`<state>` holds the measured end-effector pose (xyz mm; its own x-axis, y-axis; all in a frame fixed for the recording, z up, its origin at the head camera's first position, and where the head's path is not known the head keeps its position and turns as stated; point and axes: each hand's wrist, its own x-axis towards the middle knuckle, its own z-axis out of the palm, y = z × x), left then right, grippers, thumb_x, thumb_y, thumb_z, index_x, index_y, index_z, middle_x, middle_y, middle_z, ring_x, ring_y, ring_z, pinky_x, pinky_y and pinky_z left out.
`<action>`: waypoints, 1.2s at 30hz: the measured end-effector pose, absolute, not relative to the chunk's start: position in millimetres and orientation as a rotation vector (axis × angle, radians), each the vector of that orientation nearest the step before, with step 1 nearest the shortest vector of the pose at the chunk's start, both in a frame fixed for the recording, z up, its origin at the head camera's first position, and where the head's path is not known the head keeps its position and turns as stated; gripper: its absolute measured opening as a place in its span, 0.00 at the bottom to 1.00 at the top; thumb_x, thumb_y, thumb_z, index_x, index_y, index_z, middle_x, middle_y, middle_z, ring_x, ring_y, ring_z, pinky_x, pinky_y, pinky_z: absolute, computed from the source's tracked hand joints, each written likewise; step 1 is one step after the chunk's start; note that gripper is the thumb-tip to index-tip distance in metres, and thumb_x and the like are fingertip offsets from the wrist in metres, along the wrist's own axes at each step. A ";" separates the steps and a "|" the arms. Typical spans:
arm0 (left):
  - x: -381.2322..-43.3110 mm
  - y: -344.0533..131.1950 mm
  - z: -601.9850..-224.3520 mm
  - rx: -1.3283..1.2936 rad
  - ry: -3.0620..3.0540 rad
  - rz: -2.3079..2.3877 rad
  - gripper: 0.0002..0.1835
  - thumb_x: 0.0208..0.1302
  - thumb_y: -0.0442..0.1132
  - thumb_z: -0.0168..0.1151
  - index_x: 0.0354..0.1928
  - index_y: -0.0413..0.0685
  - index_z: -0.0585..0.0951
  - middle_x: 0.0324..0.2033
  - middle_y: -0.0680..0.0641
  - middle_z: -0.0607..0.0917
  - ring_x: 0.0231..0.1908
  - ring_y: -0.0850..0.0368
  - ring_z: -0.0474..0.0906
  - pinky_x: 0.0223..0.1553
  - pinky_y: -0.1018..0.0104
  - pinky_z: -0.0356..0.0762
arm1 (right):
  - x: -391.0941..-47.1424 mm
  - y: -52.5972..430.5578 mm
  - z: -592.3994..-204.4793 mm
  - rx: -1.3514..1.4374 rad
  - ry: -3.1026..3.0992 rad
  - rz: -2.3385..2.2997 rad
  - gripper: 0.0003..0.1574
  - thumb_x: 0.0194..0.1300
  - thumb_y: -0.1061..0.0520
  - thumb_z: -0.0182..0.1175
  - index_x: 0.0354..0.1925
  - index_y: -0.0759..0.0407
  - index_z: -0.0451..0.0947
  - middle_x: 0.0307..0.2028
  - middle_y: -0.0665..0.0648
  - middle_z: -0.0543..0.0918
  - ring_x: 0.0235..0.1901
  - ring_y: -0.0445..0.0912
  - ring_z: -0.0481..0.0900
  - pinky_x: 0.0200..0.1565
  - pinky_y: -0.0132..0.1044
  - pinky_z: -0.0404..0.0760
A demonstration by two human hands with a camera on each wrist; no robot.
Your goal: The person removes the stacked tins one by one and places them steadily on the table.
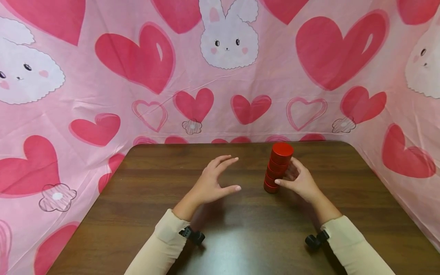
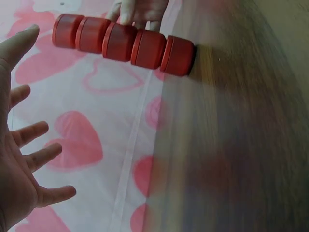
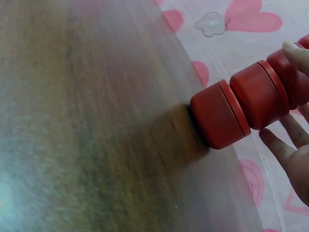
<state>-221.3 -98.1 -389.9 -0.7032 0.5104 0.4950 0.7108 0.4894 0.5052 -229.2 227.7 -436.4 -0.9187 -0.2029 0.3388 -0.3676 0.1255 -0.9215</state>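
Several red round lidded tins (image 1: 277, 167) stand piled in one column on the right half of the table. My right hand (image 1: 302, 180) holds the column around its middle, thumb on the near side and the other fingers behind it. In the right wrist view the lower tins (image 3: 219, 116) show, while the upper ones run out of frame beside the fingers (image 3: 277, 145). The whole column (image 2: 118, 43) appears in the left wrist view. My left hand (image 1: 209, 183) hovers left of it, fingers spread and nothing in them.
A brown wooden table (image 1: 240, 229) with rounded far corners lies beneath both hands. Pink cloth (image 1: 220, 84) printed with hearts and rabbits hangs behind it and along both sides. Each wrist wears a small black camera (image 1: 194, 235) on a strap.
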 end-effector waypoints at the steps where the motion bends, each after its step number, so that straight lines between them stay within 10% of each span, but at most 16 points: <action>1: -221.4 -95.9 -388.9 -1.044 -2.450 -1.030 0.43 0.51 0.56 0.73 0.70 0.66 0.68 0.66 0.51 0.68 0.64 0.53 0.64 0.59 0.40 0.64 | -229.3 227.4 -436.7 0.572 -2.241 1.913 0.48 0.51 0.72 0.71 0.68 0.59 0.63 0.59 0.49 0.75 0.58 0.36 0.73 0.56 0.25 0.72; 36: -239.4 -35.4 -362.4 -1.200 -2.169 -1.283 0.35 0.48 0.43 0.78 0.61 0.49 0.77 0.53 0.46 0.79 0.54 0.56 0.73 0.57 0.62 0.73 | -231.4 227.8 -435.4 0.492 -2.172 1.941 0.42 0.52 0.72 0.71 0.64 0.59 0.68 0.52 0.41 0.80 0.51 0.36 0.79 0.52 0.26 0.76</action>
